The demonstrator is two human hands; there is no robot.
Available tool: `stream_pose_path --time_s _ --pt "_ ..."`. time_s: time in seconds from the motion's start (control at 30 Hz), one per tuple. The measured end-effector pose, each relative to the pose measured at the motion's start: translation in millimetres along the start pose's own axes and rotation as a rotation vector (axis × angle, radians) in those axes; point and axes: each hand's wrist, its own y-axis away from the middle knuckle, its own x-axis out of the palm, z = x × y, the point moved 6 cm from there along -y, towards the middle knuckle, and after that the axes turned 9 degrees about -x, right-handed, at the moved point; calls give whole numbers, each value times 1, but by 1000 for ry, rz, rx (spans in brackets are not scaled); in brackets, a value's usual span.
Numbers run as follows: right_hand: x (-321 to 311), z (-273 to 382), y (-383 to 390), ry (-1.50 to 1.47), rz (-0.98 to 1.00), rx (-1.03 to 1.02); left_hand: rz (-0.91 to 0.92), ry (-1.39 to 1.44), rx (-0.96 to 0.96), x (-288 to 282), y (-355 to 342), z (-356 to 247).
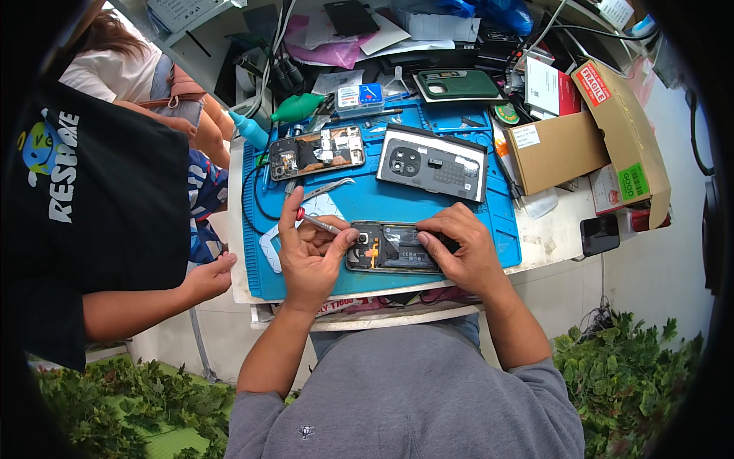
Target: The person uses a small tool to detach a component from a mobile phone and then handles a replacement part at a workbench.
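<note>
Ribbed blue work mat [344, 206] covers most of the white bench [547, 233]; clock positions are read from the opened smartphone [388, 252], located at the mat's near edge. Its black battery [409, 260] carries fine pale print, too small to read; an orange flex cable [372, 255] lies to its left.

Left hand [306, 249]: slim metal screwdriver [319, 223] gripped in the fingers, index finger raised, thumb at the phone's left end. Right hand [468, 249]: thumb and forefinger pinch the right end.

At 11 o'clock: second dismantled phone [317, 151], then green rubber blower [298, 107]. At 1 o'clock: flat panel with camera rings [432, 164]. At 2 o'clock: cardboard carton [562, 153], white-labelled, beside an open carton bearing red and green labels, both crowding the bench's right side. At 9–10 o'clock: co-worker in a black shirt [130, 176] with white lettering.
</note>
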Motion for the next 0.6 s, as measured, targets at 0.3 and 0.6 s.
stream_pose_path --time_s 0.3,0.6 --pt "0 -2 2 -3 28 0 23 -33 -11 2 0 0" --pt "3 10 1 168 87 -100 23 -138 88 3 5 -1"
